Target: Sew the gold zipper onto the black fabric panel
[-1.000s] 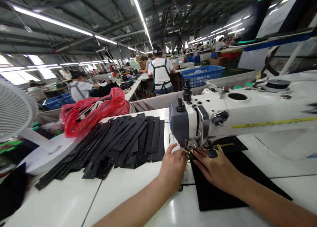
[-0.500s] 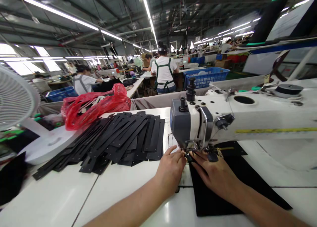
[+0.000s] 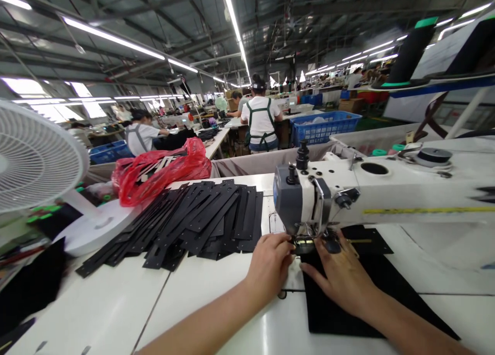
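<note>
While the black fabric piece is lying flat on the white counter under the sewing machine, both hands are pressing on it at the needle area, seemingly to hold it flat and lined up. The left hand is resting with fingers loosely curled at the fabric's near-left edge, gripping nothing that I can make out. The right hand is lying flat and spread on top of the cloth. The fabric is looking matte, dark and smooth, with straight cut edges. Just left, a fanned stack of black strips is sitting within reach, beside a red plastic bag and a white fan.
</note>
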### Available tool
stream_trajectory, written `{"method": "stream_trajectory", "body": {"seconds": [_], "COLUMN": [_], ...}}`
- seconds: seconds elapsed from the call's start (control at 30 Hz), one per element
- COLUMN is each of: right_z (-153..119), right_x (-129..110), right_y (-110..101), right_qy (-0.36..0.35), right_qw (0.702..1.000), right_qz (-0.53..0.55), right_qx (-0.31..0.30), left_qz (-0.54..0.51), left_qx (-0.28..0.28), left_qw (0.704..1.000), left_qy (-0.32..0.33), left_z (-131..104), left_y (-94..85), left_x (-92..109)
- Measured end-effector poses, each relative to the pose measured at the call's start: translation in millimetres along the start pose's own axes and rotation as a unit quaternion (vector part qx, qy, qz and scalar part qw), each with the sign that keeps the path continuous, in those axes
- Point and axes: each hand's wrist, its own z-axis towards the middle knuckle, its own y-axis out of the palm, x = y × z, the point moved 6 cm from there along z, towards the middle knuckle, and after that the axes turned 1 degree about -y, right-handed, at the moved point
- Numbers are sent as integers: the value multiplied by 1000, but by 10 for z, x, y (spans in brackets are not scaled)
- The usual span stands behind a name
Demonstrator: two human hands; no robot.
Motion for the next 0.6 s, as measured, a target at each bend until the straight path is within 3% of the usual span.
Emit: {"method": "stream_trajectory", "body": {"seconds": [0.17, 0.3, 0.5, 0.6], "right_z": [-488, -789, -981, -1009], "right_x": [-253, -468, -647, -688], "right_y": [-235, -441, -593, -733], "right_qy": [-6, -2, 13, 7], "right_qw": [999, 999, 999, 996], "right_qz": [-33, -26, 6, 53], "right_qx": [-22, -27, -35, -66], "left_qz": [46, 39, -89, -185], "left_qx": [-49, -88, -67, -105], "left_qw": [996, 993, 986, 956], "left_qy": [-60, -66, -123, -200], "left_z": [-361, -546, -638, -712], "left_y": [-220, -212, -130, -18], "left_x": [206, 453, 665, 687]}}
